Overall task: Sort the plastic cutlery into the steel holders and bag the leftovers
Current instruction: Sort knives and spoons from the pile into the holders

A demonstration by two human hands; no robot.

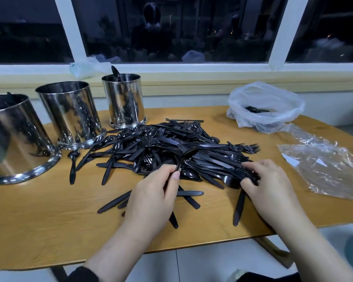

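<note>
Head view, frame centre: left hand (151,192) pinches a spoon (186,155) above the cutlery pile (161,147); right hand (267,180) grips forks (246,177) at its lower-right edge.

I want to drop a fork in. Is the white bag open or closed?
Open. The white bag sits on the table with its mouth spread wide, and a few black cutlery pieces show inside.

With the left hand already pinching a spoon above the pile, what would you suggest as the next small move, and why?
Probably lift the spoon clear with the left hand and drop it into the far steel holder, since what looks like a spoon already stands there. The right hand grips a bunch of forks on the pile.
</note>
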